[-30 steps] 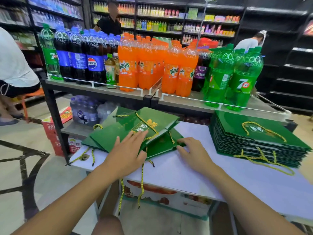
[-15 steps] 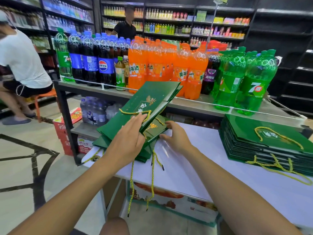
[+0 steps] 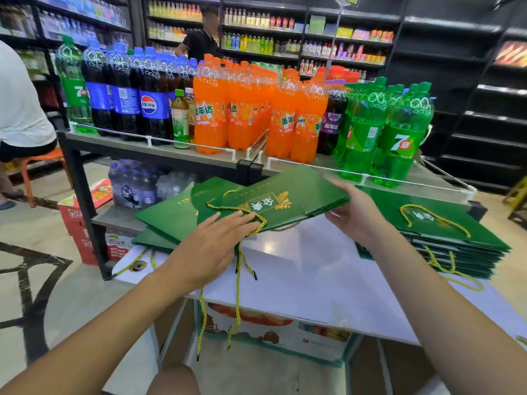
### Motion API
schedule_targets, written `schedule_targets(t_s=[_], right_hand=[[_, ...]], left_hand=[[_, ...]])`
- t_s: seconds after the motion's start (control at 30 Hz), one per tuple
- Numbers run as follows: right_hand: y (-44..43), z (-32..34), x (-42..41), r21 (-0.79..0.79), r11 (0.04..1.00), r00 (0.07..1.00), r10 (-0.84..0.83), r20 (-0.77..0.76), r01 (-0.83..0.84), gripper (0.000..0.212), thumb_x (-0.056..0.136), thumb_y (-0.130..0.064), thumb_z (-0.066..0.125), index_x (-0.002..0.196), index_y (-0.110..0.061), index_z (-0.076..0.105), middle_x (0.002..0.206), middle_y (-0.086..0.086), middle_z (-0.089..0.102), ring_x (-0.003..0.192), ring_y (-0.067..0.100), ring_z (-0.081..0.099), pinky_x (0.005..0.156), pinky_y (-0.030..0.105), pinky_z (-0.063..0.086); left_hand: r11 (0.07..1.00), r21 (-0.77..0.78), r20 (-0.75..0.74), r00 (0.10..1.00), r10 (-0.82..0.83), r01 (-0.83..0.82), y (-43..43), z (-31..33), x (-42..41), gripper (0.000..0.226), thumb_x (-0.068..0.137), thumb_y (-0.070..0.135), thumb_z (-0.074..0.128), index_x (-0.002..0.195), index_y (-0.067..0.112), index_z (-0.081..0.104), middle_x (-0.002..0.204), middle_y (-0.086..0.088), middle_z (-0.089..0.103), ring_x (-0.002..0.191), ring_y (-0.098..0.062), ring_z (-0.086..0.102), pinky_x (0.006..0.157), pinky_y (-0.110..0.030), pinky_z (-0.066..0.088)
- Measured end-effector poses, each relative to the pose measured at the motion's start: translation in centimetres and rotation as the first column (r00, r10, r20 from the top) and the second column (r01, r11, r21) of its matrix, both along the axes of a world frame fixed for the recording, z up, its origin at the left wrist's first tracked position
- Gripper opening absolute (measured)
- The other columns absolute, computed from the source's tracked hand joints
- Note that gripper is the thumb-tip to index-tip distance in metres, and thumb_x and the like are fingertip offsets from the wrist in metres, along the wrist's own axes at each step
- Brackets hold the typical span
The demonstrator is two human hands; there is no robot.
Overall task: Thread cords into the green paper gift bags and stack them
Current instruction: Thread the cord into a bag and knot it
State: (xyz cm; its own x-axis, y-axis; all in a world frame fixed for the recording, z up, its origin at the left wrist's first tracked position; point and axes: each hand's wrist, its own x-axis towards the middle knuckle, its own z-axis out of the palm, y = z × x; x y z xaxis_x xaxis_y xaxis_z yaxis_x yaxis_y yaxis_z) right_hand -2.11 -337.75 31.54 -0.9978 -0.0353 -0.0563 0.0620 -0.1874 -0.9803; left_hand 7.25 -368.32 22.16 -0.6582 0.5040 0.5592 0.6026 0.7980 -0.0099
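Bare left hand (image 3: 212, 246) and bare right hand (image 3: 353, 215). Bare left forearm (image 3: 114, 317) at near left, bare right forearm (image 3: 436, 303) at near right, unclothed to the frame edge. Bare knee (image 3: 174, 380) at near bottom centre-left. Clothing out of frame.

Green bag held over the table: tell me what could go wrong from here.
1. The green bag is gripped only at one end by the right hand. The left hand merely rests flat on it, so it may slip.
2. Loose cords dangle off the table edge below the left hand and could snag or pull out if the bag moves.
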Motion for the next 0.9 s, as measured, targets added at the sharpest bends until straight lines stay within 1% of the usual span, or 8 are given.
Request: schedule_targets(t_s=[0.13, 0.33, 0.4, 0.47, 0.6, 0.67, 0.8, 0.9], right_hand=[[6.5, -0.9, 5.3, 0.244, 0.969, 1.000, -0.028, 0.008, 0.026, 0.026, 0.102, -0.027, 0.057, 0.126, -0.027, 0.067, 0.116, 0.008, 0.074, 0.096, 0.027, 0.069, 0.080, 0.043, 0.059], [13.9, -7.1, 14.0, 0.620, 0.782, 0.998, -0.046, -0.039, 0.060, 0.038, 0.096, -0.007, 0.069, 0.129, -0.025, 0.061, 0.093, 0.012, 0.065, 0.066, 0.010, 0.060, 0.054, 0.026, 0.048], [15.3, -8.9, 15.5, 0.708, 0.700, 0.996, -0.063, -0.066, 0.091, 0.037, 0.095, -0.009, 0.071, 0.124, -0.029, 0.061, 0.087, 0.003, 0.063, 0.062, 0.007, 0.056, 0.059, 0.026, 0.049], [16.2, -10.0, 16.3, 0.799, 0.588, 0.992, -0.077, -0.098, 0.124, 0.032, 0.094, -0.019, 0.071, 0.121, -0.033, 0.062, 0.089, -0.003, 0.064, 0.070, 0.009, 0.060, 0.073, 0.034, 0.049], [16.5, -9.6, 16.6, 0.964, 0.178, 0.977, -0.122, -0.176, 0.196, 0.034, 0.092, -0.038, 0.067, 0.125, -0.032, 0.064, 0.124, 0.000, 0.052, 0.095, 0.023, 0.063, 0.086, 0.044, 0.053], [15.2, -8.9, 16.3, 0.945, 0.212, 0.968, -0.092, -0.233, 0.248, 0.028, 0.093, -0.036, 0.066, 0.119, -0.028, 0.067, 0.133, 0.002, 0.051, 0.100, 0.022, 0.060, 0.095, 0.042, 0.050], [9.3, -8.0, 14.1, 0.920, 0.331, 0.958, 0.120, -0.261, 0.209, 0.012, 0.092, -0.036, 0.062, 0.094, -0.030, 0.072, 0.099, -0.014, 0.070, 0.097, 0.010, 0.065, 0.089, 0.036, 0.053], [4.4, -7.9, 11.2, 0.932, 0.327, 0.951, 0.206, -0.231, 0.155, 0.018, 0.088, -0.041, 0.064, 0.102, -0.032, 0.070, 0.094, -0.015, 0.065, 0.093, 0.011, 0.064, 0.085, 0.035, 0.055]], left_hand=[[0.985, -0.092, -0.017, 0.989, -0.147, 0.145, 2.0, -1.1, 0.7, 0.083, 0.087, 0.001, 0.065, 0.157, 0.031, 0.032, 0.165, 0.007, 0.034, 0.154, -0.014, 0.028, 0.118, -0.051, 0.038], [0.920, -0.181, 0.034, 0.937, -0.348, 0.348, 6.3, -3.4, 2.7, 0.069, 0.091, 0.006, 0.044, 0.154, 0.035, 0.041, 0.162, 0.007, 0.039, 0.151, -0.015, 0.035, 0.116, -0.046, 0.040], [0.896, -0.177, 0.084, 0.913, -0.399, 0.407, 7.6, -3.8, 2.9, 0.063, 0.093, 0.012, 0.043, 0.152, 0.035, 0.045, 0.160, 0.006, 0.042, 0.147, -0.016, 0.040, 0.112, -0.045, 0.043], [0.877, -0.159, 0.162, 0.888, -0.430, 0.454, 9.0, -4.2, 3.1, 0.050, 0.100, 0.025, 0.049, 0.148, 0.036, 0.049, 0.158, 0.006, 0.044, 0.142, -0.017, 0.046, 0.110, -0.042, 0.044], [0.901, -0.065, 0.270, 0.876, -0.399, 0.430, 11.1, -3.9, 3.3, 0.039, 0.100, 0.052, 0.054, 0.135, 0.038, 0.063, 0.147, 0.008, 0.056, 0.131, -0.014, 0.054, 0.104, -0.043, 0.047], [0.919, -0.010, 0.293, 0.880, -0.374, 0.394, 12.0, -3.5, 3.2, 0.032, 0.101, 0.047, 0.053, 0.127, 0.036, 0.069, 0.137, 0.008, 0.061, 0.125, -0.013, 0.057, 0.100, -0.046, 0.048], [0.930, 0.088, 0.326, 0.872, -0.366, 0.358, 13.3, -4.2, 3.3, 0.027, 0.098, 0.041, 0.059, 0.121, 0.031, 0.070, 0.127, 0.005, 0.062, 0.118, -0.015, 0.057, 0.097, -0.048, 0.049], [0.937, 0.132, 0.346, 0.871, -0.349, 0.323, 13.7, -4.4, 3.4, 0.030, 0.096, 0.045, 0.060, 0.121, 0.032, 0.069, 0.127, 0.007, 0.062, 0.119, -0.013, 0.057, 0.099, -0.043, 0.048]])
